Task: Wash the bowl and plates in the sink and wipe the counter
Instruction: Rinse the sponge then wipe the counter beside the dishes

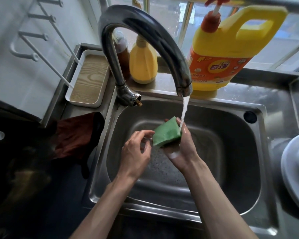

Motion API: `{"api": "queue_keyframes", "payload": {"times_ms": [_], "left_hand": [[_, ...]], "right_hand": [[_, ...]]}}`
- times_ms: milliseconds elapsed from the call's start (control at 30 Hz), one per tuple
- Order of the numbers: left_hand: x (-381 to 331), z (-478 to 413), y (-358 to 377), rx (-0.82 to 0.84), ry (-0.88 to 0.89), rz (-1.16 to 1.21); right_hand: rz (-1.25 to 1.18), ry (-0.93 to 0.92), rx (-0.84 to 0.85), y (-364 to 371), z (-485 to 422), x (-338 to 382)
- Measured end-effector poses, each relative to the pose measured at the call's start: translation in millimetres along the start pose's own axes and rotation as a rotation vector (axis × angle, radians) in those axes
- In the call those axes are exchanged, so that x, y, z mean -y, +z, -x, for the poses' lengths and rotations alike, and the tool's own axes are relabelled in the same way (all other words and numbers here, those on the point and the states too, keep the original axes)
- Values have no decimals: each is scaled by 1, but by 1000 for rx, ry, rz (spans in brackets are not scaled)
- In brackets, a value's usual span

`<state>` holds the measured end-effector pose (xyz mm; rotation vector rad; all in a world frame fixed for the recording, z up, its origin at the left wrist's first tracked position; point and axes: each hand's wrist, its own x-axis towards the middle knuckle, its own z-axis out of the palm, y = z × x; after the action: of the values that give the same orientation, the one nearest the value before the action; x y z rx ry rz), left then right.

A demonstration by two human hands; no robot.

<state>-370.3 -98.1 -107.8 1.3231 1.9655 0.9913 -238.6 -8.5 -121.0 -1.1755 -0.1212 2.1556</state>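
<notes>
A green sponge (167, 134) is held over the steel sink (223, 152) under running water from the dark curved tap (145, 37). My right hand (183, 149) grips the sponge from the right and below, with the stream hitting its fingers. My left hand (136, 150) is beside the sponge's left edge, its fingertips touching it and loosely curled. White plates (295, 169) are stacked on the counter at the right edge. No bowl shows in the sink basin.
A yellow detergent jug (231, 49) with a pump and a smaller yellow bottle (142, 64) stand on the ledge behind the sink. A white tray (88, 78) sits at the back left. A dark red cloth (72, 135) lies left of the sink.
</notes>
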Motion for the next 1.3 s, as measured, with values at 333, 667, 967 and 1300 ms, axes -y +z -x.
{"api": "queue_keyframes", "payload": {"times_ms": [333,667,967,1300], "left_hand": [[4,0,-7,-123,-70,-36],[-3,3,-2,-62,-85,-1],[-17,-10,-4,281,-626,758],[0,-15,-19,47,-743,829]], "right_hand": [[1140,-533,-226,-4,-6,-16],[1620,-912,-155,-26,23,-27],[1843,-988,40,-22,26,-31],[1801,-886,112,14,15,-8]]}}
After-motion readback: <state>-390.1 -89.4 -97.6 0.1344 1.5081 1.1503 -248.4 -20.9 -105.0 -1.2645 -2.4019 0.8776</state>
